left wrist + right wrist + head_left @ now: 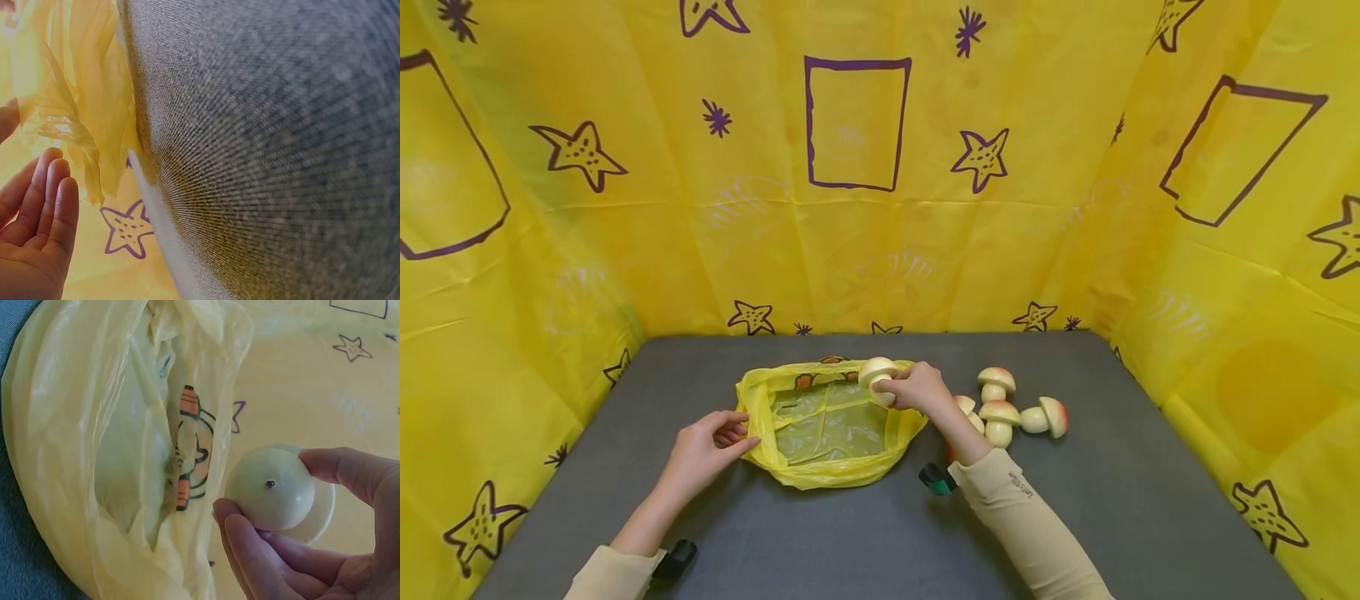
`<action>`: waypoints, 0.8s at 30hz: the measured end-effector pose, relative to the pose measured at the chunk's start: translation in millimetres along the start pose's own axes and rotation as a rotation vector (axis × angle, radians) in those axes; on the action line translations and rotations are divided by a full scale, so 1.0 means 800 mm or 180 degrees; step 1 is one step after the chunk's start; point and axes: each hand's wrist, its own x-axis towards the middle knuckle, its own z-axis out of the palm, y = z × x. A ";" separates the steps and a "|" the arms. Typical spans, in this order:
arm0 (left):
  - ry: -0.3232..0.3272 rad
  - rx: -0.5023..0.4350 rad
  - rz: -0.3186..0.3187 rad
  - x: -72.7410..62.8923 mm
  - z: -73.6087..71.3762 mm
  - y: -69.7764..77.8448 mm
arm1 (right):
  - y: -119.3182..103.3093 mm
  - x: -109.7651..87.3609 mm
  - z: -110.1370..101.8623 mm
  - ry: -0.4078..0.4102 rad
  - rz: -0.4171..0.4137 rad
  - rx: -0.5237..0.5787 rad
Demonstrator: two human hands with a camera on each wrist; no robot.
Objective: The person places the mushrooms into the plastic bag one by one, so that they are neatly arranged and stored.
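A yellow plastic bag [835, 475] lies on the grey table with its mouth spread wide. Over its back right rim, my right hand [917, 389] pinches a toy mushroom [877, 367] by the stem, its pale cap up. The right wrist view shows the round stem end [270, 487] of this mushroom between thumb and fingers, beside the bag. At the bag's left rim is my left hand [703, 446], thumb overlapping the edge. In the left wrist view its fingers [62, 212] are nearly straight, with a gap between them and the thumb.
Several more toy mushrooms with reddish caps, such as one lying on its side [1054, 416] and one standing upright [996, 382], sit right of the bag, partly behind my right forearm. Yellow patterned cloth [857, 250] walls in the grey table [820, 550] at the back and sides.
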 end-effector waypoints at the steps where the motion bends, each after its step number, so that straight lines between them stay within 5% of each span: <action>1: -0.0002 -0.0001 0.0002 0.000 0.000 0.000 | -0.001 0.001 0.002 -0.0011 0.0006 0.0016; 24: -0.0012 0.0005 0.0022 0.000 0.000 0.002 | -0.040 0.029 0.036 -0.0204 0.0046 -0.0056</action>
